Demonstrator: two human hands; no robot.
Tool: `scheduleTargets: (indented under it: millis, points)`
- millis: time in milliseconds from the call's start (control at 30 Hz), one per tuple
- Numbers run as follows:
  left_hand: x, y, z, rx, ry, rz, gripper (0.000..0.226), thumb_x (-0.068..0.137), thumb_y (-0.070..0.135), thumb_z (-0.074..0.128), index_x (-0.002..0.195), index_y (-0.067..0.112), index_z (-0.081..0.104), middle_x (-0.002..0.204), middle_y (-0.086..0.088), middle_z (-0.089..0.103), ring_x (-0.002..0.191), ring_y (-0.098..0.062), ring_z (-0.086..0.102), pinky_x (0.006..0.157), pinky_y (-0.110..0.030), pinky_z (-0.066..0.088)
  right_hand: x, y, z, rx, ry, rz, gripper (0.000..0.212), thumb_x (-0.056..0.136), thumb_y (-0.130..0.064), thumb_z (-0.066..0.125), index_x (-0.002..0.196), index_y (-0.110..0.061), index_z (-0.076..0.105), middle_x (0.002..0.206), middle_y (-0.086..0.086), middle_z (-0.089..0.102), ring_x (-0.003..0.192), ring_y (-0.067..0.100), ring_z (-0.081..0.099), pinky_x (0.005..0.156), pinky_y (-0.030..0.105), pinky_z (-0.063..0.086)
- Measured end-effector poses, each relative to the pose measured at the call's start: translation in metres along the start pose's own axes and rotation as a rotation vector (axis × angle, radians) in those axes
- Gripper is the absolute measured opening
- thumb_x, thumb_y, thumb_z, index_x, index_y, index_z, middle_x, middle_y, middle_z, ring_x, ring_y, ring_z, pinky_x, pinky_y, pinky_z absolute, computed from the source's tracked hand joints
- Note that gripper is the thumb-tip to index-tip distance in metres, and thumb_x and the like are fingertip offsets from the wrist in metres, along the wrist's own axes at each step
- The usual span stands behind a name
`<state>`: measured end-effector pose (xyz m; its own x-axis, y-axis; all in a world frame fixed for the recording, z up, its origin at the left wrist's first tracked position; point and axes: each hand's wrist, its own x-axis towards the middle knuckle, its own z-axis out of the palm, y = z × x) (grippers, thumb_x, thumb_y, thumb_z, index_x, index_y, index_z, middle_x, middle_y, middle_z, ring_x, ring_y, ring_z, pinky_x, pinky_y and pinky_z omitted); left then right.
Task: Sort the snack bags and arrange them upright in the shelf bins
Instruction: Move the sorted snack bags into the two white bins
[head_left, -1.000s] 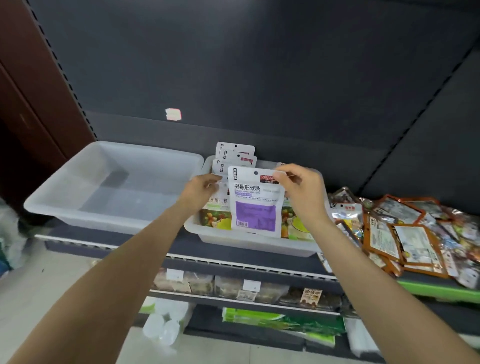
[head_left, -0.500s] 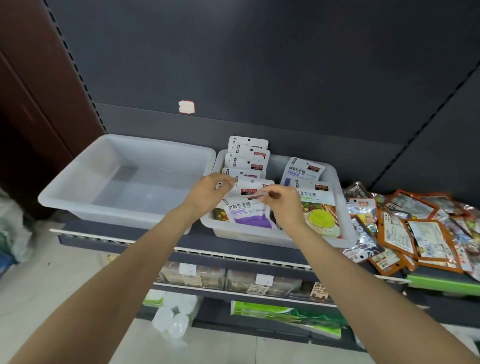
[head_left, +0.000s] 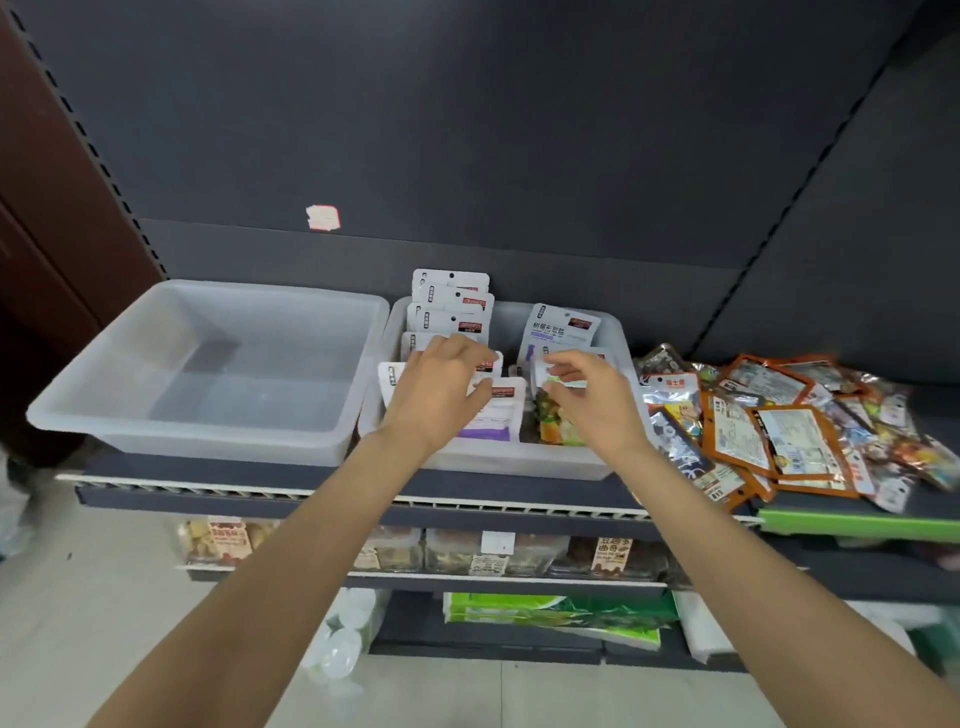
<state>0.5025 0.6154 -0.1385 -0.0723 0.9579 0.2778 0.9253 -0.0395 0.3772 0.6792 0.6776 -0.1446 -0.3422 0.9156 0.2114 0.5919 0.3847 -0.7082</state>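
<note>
Reaching into the right-hand bin (head_left: 498, 462), both hands worked among upright snack bags. The left hand (head_left: 441, 389) rested with fingers loosely spread on the white and purple bags (head_left: 493, 415) in the bin's left row. The right hand (head_left: 592, 400) pinched the top edge of a bag (head_left: 558, 410), possibly a fruit-printed one; blur hid details. A second bin (head_left: 208, 364) sat left, a loose pile of packets (head_left: 779, 436) right, all on the shelf (head_left: 363, 493).

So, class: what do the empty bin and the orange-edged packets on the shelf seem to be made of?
Empty bin: looks like frosted, see-through plastic; the shelf shows dimly through its walls.
Orange-edged packets: probably glossy plastic or foil film; they glint and crinkle.
</note>
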Motion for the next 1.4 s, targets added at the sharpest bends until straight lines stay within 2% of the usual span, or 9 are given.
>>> scheduleTargets:
  millis: [133,233,367,467,600,767,1000,1267,1400]
  points:
    - [0.01,0.058,0.017,-0.057,-0.024,0.085,0.029,0.095,0.025,0.05,0.123,0.019,0.058,0.117,-0.001,0.06,0.106,-0.021,0.055,0.087,-0.035,0.045,-0.016,0.032,-0.053,-0.097,0.038,-0.029,0.029,0.09,-0.007,0.058,0.119,-0.012,0.062,0.115,0.006,0.061,0.103,0.012,0.056,0.081,0.008,0.037]
    - [0.025,0.115,0.035,-0.1,-0.059,0.087,0.026,0.095,0.027,0.049,0.118,0.021,0.06,0.11,0.003,0.065,0.095,-0.019,0.061,0.078,-0.035,0.05,-0.032,0.065,-0.103,-0.245,0.067,0.006,0.03,0.092,-0.009,0.055,0.122,-0.011,0.06,0.119,0.009,0.057,0.11,0.023,0.053,0.087,0.024,0.038]
    - [0.046,0.208,0.072,-0.122,-0.14,0.116,0.024,0.095,0.028,0.049,0.115,0.021,0.061,0.109,0.001,0.065,0.099,-0.022,0.06,0.073,-0.032,0.046,-0.06,0.122,-0.18,-0.389,0.01,0.062,0.029,0.094,-0.017,0.052,0.122,-0.013,0.059,0.122,0.009,0.055,0.11,0.027,0.053,0.086,0.036,0.045]
    - [0.06,0.284,0.109,-0.113,-0.193,0.14,0.024,0.094,0.027,0.049,0.113,0.022,0.062,0.108,-0.001,0.066,0.101,-0.024,0.06,0.077,-0.034,0.047,-0.079,0.172,-0.24,-0.436,-0.045,0.136,0.032,0.095,-0.021,0.052,0.126,-0.015,0.056,0.127,0.009,0.055,0.112,0.026,0.054,0.088,0.038,0.048]
    - [0.077,0.378,0.164,-0.159,-0.344,0.188,0.023,0.095,0.032,0.049,0.113,0.023,0.062,0.105,-0.002,0.066,0.097,-0.023,0.061,0.082,-0.039,0.05,-0.105,0.24,-0.318,-0.437,-0.057,0.218,0.028,0.094,-0.021,0.053,0.12,-0.014,0.06,0.117,0.01,0.061,0.106,0.028,0.058,0.085,0.042,0.05]
    - [0.093,0.484,0.226,-0.274,-0.528,0.313,0.02,0.094,0.029,0.053,0.111,0.024,0.063,0.097,-0.002,0.064,0.09,-0.021,0.059,0.08,-0.034,0.049,-0.134,0.323,-0.406,-0.409,-0.021,0.355,0.026,0.092,-0.019,0.057,0.117,-0.015,0.063,0.109,0.012,0.065,0.102,0.029,0.061,0.087,0.038,0.048]
    - [0.145,0.606,0.309,-0.347,-0.452,0.377,0.024,0.094,0.032,0.053,0.116,0.024,0.062,0.116,0.003,0.065,0.105,-0.018,0.059,0.09,-0.034,0.048,-0.143,0.431,-0.497,-0.399,0.175,0.461,0.031,0.093,-0.014,0.054,0.124,-0.011,0.059,0.113,0.014,0.058,0.103,0.028,0.059,0.087,0.035,0.045]
    - [0.234,0.714,0.393,-0.323,-0.48,0.364,0.026,0.096,0.03,0.049,0.118,0.025,0.06,0.113,0.003,0.063,0.101,-0.019,0.059,0.08,-0.031,0.046,-0.092,0.552,-0.582,-0.444,0.118,0.548,0.033,0.093,-0.013,0.052,0.125,-0.012,0.057,0.121,0.014,0.054,0.108,0.032,0.056,0.088,0.036,0.044]
    - [0.27,0.742,0.431,-0.316,-0.507,0.332,0.025,0.095,0.028,0.049,0.116,0.024,0.062,0.109,0.005,0.062,0.1,-0.018,0.059,0.079,-0.03,0.047,-0.064,0.601,-0.616,-0.423,0.169,0.56,0.036,0.093,-0.015,0.053,0.128,-0.012,0.055,0.123,0.015,0.054,0.113,0.034,0.052,0.089,0.039,0.045]
